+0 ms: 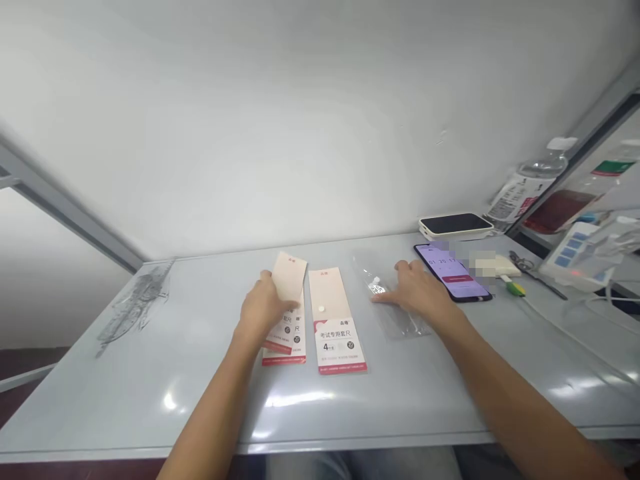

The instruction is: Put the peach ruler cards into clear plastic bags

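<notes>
A pale grey desk [165, 380] lies under a white wall. The left hand [265, 308] pinches a cream card [289, 277], partly hiding a printed card [283, 350]. Another printed card [336, 327] lies just right of those fingers [264, 283]. The right hand [420, 290] rests open on a clear plastic bag [403, 320], beside a phone [453, 273].

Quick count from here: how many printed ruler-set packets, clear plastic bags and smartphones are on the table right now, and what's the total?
Printed ruler-set packets: 2
Clear plastic bag: 1
Smartphones: 2
Total: 5
</notes>
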`<state>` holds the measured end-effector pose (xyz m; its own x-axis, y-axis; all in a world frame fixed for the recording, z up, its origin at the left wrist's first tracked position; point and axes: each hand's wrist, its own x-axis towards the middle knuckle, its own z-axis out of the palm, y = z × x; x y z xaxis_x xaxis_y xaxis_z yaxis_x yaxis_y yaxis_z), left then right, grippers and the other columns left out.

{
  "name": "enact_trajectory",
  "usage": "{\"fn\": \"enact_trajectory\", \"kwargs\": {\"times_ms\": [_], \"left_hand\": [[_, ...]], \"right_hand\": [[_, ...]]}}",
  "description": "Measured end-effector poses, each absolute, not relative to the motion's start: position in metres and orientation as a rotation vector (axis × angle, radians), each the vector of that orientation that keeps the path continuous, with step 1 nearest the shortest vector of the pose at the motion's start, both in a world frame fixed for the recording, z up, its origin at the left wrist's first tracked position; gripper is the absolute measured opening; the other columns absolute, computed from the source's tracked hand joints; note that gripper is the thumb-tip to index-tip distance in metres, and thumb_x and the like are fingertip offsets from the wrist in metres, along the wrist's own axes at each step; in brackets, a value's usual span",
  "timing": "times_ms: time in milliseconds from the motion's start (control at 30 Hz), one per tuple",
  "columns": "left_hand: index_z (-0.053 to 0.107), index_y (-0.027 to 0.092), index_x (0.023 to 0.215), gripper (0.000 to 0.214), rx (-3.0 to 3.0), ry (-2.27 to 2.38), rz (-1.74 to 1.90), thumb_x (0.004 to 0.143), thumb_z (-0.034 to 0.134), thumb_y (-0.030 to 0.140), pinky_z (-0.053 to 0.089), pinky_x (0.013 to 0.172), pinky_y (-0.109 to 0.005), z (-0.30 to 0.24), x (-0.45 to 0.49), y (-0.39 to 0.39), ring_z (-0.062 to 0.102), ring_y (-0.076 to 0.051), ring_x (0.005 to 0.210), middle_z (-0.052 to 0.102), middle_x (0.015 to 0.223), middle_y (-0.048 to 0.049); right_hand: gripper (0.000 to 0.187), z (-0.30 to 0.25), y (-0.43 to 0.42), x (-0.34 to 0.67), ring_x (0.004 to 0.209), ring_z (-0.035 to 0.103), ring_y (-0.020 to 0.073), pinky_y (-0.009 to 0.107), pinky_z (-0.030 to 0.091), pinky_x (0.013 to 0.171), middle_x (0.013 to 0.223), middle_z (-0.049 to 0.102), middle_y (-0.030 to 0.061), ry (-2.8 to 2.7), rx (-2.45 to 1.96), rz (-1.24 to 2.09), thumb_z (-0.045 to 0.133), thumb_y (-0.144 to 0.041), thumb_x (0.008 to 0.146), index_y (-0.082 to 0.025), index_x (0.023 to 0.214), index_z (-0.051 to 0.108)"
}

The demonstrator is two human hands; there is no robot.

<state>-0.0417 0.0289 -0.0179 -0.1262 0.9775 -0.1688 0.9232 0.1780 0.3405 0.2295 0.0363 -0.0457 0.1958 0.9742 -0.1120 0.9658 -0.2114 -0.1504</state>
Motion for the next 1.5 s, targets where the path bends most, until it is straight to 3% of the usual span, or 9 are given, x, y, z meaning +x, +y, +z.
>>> {"fn": "enact_trajectory", "kwargs": {"times_ms": [167,300,467,600,867,1067,1233,1333,1500], "left_hand": [[0.026,0.025,0.122,0.060,1.760,2.054,0.378,0.071,0.053,0.041,0.038,0.050,-0.026,-0.022,-0.044,0.032,0.061,-0.023,0.071,0.063,0.087,-0.0076],[0.027,0.028,0.125,0.065,1.679,1.954,0.670,0.069,0.057,0.044,0.042,0.052,-0.026,-0.014,-0.038,0.029,0.061,-0.022,0.073,0.064,0.091,-0.0057],[0.053,0.017,0.099,0.045,1.400,1.366,0.904,0.065,0.063,0.044,0.049,0.059,-0.029,-0.007,-0.022,0.021,0.063,-0.020,0.072,0.066,0.089,-0.0072],[0.060,0.015,0.081,0.033,1.374,1.143,0.955,0.061,0.068,0.040,0.049,0.059,-0.029,-0.014,-0.008,0.013,0.063,-0.020,0.070,0.067,0.081,-0.0050],[0.060,0.016,0.079,0.030,1.728,1.092,0.742,0.066,0.062,0.044,0.047,0.060,-0.027,-0.020,0.002,0.003,0.059,-0.018,0.070,0.064,0.076,-0.0038],[0.060,0.019,0.078,0.029,1.899,1.179,0.812,0.070,0.057,0.046,0.041,0.054,-0.024,-0.019,-0.003,0.010,0.053,-0.014,0.063,0.059,0.070,-0.0002],[0.059,0.019,0.078,0.029,1.901,1.142,0.673,0.070,0.056,0.047,0.038,0.049,-0.022,-0.016,-0.005,0.009,0.052,-0.013,0.058,0.059,0.066,0.0013],[0.056,0.020,0.092,0.038,1.858,1.206,0.685,0.067,0.059,0.048,0.040,0.051,-0.022,-0.013,-0.006,0.010,0.054,-0.014,0.062,0.061,0.073,0.0005],[0.059,0.018,0.089,0.038,1.781,1.312,0.832,0.066,0.060,0.049,0.044,0.057,-0.023,-0.013,-0.009,0.015,0.057,-0.015,0.068,0.063,0.079,-0.0018]], "right_hand": [[0.068,-0.043,0.035,0.232,0.085,0.056,0.0295,0.032,0.040,0.058,0.099,0.054,0.0139,-1.912,-2.339,0.323,0.058,-0.062,0.056,-0.015,0.105,0.048],[0.046,-0.034,0.035,0.234,0.071,0.058,0.0235,0.029,0.039,0.052,0.075,0.061,0.0061,-1.789,-2.161,0.590,0.054,-0.059,0.064,-0.019,0.087,0.057],[0.034,-0.023,0.027,0.220,0.045,0.051,0.0130,0.025,0.037,0.045,0.056,0.056,-0.0005,-1.600,-1.721,0.760,0.051,-0.053,0.072,-0.019,0.068,0.055],[0.028,-0.026,0.017,0.198,0.046,0.056,0.0132,0.024,0.041,0.044,0.067,0.064,0.0022,-1.469,-1.443,1.002,0.053,-0.046,0.074,-0.019,0.080,0.055],[0.021,-0.027,0.006,0.174,0.076,0.062,0.0223,0.031,0.050,0.060,0.079,0.068,0.0032,-1.471,-1.122,1.191,0.059,-0.030,0.070,-0.019,0.088,0.062],[0.018,-0.024,0.009,0.182,0.071,0.063,0.0197,0.031,0.051,0.057,0.083,0.068,0.0023,-1.394,-1.082,1.322,0.057,-0.027,0.072,-0.020,0.088,0.062],[0.025,-0.023,0.007,0.181,0.087,0.061,0.0218,0.030,0.050,0.068,0.094,0.067,0.0024,-1.451,-0.944,1.373,0.060,-0.021,0.069,-0.020,0.094,0.063],[0.021,-0.023,0.006,0.179,0.082,0.062,0.0211,0.030,0.050,0.064,0.089,0.067,0.0038,-1.433,-0.952,1.469,0.059,-0.024,0.071,-0.018,0.090,0.063],[0.019,-0.021,0.007,0.183,0.077,0.063,0.0187,0.031,0.051,0.065,0.085,0.066,0.0038,-1.284,-0.959,1.555,0.057,-0.037,0.074,-0.019,0.080,0.057]]}}
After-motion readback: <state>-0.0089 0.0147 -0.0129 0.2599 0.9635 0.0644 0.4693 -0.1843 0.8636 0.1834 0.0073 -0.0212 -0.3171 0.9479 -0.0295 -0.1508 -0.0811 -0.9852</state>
